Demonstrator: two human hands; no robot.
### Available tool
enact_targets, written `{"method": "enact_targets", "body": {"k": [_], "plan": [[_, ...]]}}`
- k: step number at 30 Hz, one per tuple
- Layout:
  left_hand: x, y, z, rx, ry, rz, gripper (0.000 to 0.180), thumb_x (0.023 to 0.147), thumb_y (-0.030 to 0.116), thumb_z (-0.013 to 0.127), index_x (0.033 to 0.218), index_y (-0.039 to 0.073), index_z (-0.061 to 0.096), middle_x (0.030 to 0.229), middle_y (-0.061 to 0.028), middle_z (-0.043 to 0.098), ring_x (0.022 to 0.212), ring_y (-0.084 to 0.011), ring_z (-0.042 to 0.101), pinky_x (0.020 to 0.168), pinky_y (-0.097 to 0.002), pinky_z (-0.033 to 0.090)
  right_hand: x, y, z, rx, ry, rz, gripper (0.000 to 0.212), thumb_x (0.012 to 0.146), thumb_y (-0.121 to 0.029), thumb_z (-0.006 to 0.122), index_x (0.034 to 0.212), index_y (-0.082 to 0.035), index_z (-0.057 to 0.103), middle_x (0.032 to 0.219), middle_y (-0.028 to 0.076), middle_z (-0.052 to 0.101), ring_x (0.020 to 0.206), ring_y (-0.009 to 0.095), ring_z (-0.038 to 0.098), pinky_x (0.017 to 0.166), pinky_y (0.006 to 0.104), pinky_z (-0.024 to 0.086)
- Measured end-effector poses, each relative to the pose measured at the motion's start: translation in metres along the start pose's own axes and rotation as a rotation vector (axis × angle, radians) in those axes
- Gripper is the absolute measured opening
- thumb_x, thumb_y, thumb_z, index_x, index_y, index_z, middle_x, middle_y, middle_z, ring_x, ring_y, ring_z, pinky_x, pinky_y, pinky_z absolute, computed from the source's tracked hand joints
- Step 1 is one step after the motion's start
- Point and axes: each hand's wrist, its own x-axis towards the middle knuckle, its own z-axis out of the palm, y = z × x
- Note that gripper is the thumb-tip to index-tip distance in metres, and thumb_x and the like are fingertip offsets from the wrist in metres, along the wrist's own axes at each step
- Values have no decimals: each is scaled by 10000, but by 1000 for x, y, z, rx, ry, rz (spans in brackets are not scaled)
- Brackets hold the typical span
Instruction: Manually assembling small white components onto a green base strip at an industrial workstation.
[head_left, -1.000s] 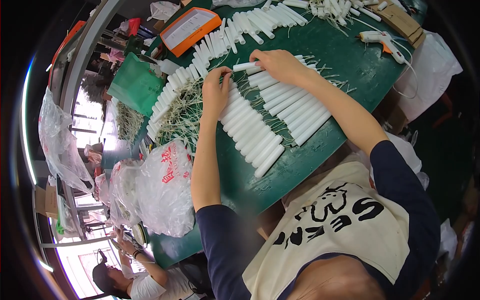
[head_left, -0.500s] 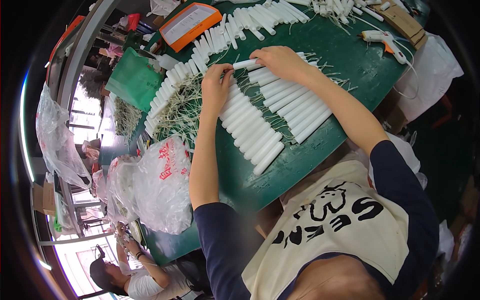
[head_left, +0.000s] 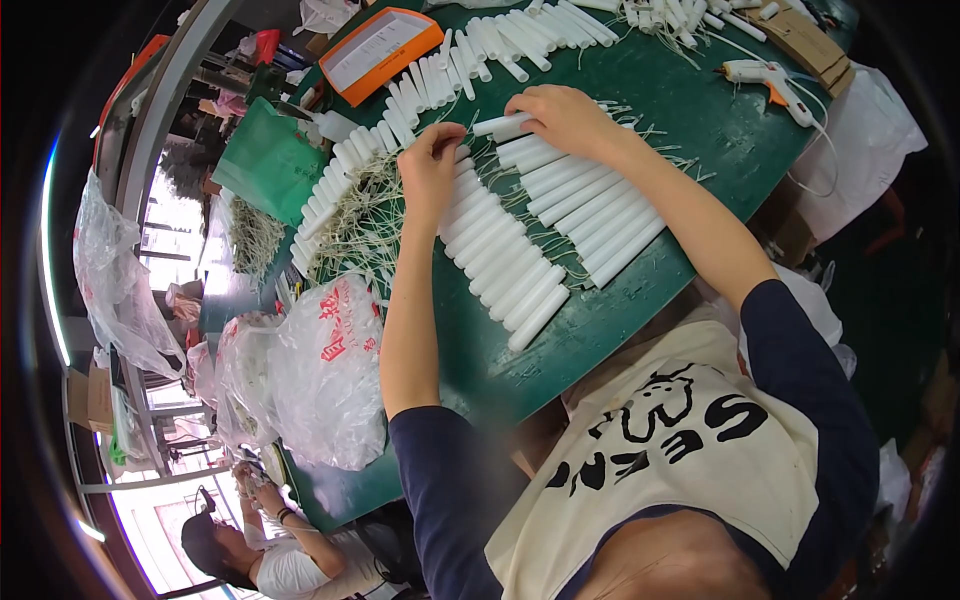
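Observation:
My right hand [head_left: 565,118] grips a slim white tube [head_left: 491,127], holding it at the far end of the right row of white tubes [head_left: 590,197]. That tube's left end sticks out past my fingertips. A little to the left, my left hand [head_left: 430,168] has its fingers curled together above the far end of the left row of white tubes [head_left: 492,243]. Whatever it pinches is hidden by the fingers. Thin pale strings run out between the two rows. Both rows lie side by side on the green tabletop [head_left: 455,350].
More white tubes [head_left: 430,80] curve along the back, with tangled strings [head_left: 355,215] beside them. An orange box [head_left: 382,52], a green sheet [head_left: 268,160], a glue gun [head_left: 770,85] and a clear plastic bag [head_left: 325,385] surround the work. Another person [head_left: 290,560] sits at lower left.
My left hand has drawn slightly left, away from the tube's end. The right hand has shifted slightly up and right, still holding the tube, and a gap now shows between the hands.

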Motion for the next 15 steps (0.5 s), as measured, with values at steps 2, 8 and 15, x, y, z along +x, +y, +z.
{"method": "enact_targets", "body": {"k": [2, 8, 15], "plan": [[3, 0, 2, -47, 0, -3, 150, 790, -62, 562, 919, -17, 622, 839, -90, 677, 769, -135, 648, 716, -237, 502, 0, 1, 0, 5, -16, 6, 193, 795, -108, 585, 985, -75, 583, 846, 83, 602, 887, 275, 573, 770, 373, 459], [8, -4, 5, -146, 18, -77, 183, 790, -69, 573, 965, -20, 596, 849, -89, 672, 783, -132, 645, 719, -239, 515, 4, -2, -2, 7, -67, 96, 172, 815, -148, 584, 980, -98, 595, 799, 102, 593, 824, 283, 573, 727, 383, 456], [12, 2, 19, -95, -15, -151, 241, 801, -42, 598, 1035, 12, 580, 902, -97, 669, 836, -135, 640, 769, -243, 505, 4, 5, 2, -37, 31, 101, 168, 800, -148, 601, 963, -110, 594, 779, 100, 584, 799, 278, 572, 705, 384, 456]]}}
